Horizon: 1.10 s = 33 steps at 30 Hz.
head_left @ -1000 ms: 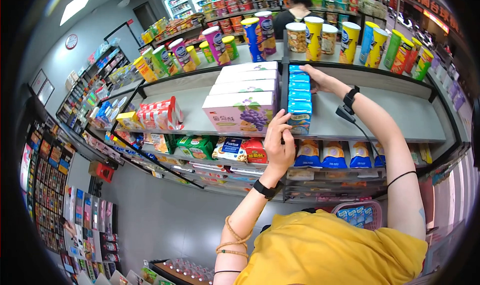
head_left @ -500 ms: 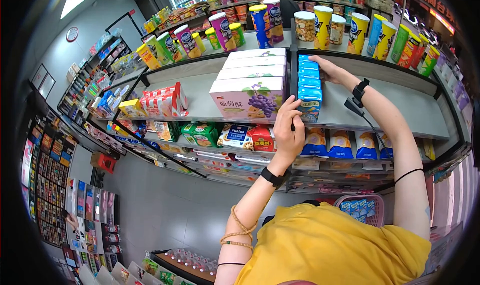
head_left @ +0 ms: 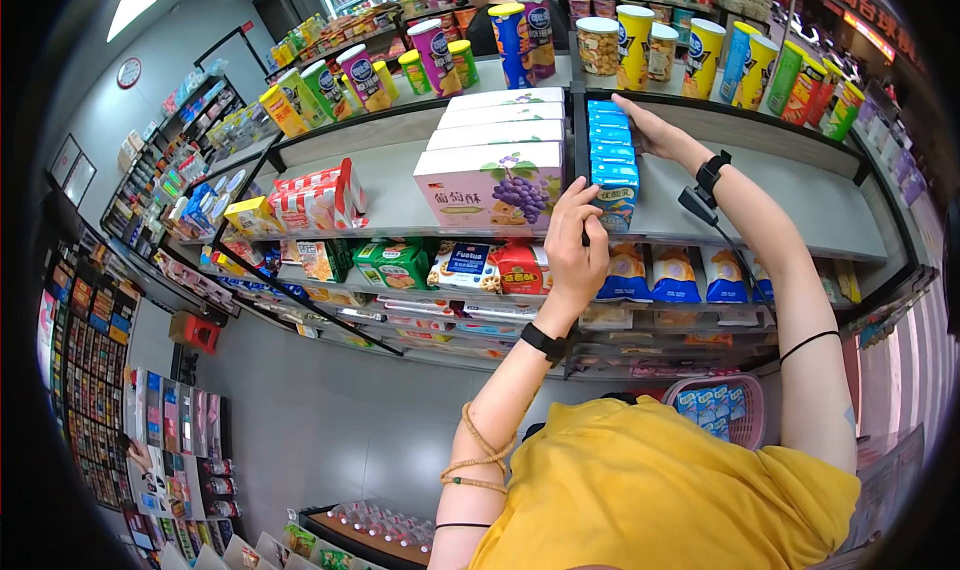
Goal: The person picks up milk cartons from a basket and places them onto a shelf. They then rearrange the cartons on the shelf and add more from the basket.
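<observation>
Standing on the shelf, beside the black divider: one row of blue cartons. Right hand, at your row's rear; left hand, near its front. Either grip: cannot tell whether closed. Risk: front carton toppling, if you push unevenly.

Small blue box-shaped cartons stand upright in one front-to-back row. They sit on a flat grey shelf.

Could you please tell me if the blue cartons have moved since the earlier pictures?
No, the row of blue cartons shows no visible shift against the black divider beside it.
</observation>
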Available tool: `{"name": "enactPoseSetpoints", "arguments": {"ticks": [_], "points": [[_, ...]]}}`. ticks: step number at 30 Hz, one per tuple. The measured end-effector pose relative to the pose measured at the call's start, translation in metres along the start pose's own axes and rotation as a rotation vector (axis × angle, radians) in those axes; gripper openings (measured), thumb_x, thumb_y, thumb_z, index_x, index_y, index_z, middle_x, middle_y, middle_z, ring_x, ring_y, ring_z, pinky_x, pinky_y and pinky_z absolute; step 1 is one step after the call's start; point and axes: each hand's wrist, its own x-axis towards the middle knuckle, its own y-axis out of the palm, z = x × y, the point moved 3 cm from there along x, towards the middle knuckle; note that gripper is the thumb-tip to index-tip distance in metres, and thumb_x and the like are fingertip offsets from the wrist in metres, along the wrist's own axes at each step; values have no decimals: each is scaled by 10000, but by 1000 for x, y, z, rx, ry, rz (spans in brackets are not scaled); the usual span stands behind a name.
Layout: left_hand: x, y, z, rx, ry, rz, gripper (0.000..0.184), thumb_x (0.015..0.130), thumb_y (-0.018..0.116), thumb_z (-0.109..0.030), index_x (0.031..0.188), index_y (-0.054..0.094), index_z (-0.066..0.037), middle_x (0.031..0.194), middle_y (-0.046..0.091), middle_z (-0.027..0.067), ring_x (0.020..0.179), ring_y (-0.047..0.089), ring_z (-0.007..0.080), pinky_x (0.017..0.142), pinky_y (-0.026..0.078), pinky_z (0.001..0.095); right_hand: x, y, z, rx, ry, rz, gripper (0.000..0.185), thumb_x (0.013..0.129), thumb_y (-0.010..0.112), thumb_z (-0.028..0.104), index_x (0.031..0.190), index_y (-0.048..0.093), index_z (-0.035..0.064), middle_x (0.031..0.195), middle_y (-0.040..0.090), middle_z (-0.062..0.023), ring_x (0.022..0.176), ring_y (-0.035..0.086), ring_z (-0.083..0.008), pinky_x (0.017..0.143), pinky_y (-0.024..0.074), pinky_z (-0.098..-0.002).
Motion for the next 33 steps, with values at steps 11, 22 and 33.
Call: {"name": "enactPoseSetpoints", "arguments": {"ticks": [11, 22, 33], "points": [[1, -1, -1, 5, -24, 8, 109, 950, 522, -13, 948, 623, 27, 1173, 707, 211, 1229, 628, 408, 1016, 499, 469, -110, -30, -28, -522, -331, -229, 385, 947, 682, 255, 1191, 700, -42, 1127, 738, -147, 1048, 673, -205, 958, 513, -351], [1, 0, 2, -57, 3, 35, 136, 961, 513, -14, 992, 637, 32, 1196, 708, 209, 1260, 605, 418, 1057, 460, 480, -364, 79, -195, 23, 7, -99, 240, 997, 674, 204, 1124, 721, 6, 1039, 731, -37, 955, 653, -110, 857, 531, -289], [1, 0, 7, -107, 31, 84, 142, 969, 523, -16, 1012, 655, 14, 1057, 721, 160, 1173, 647, 390, 1007, 481, 459, -551, 105, -530, -476, 684, -189, 401, 862, 702, 322, 1105, 716, 3, 1056, 744, -209, 997, 720, -298, 866, 553, -421]]}}
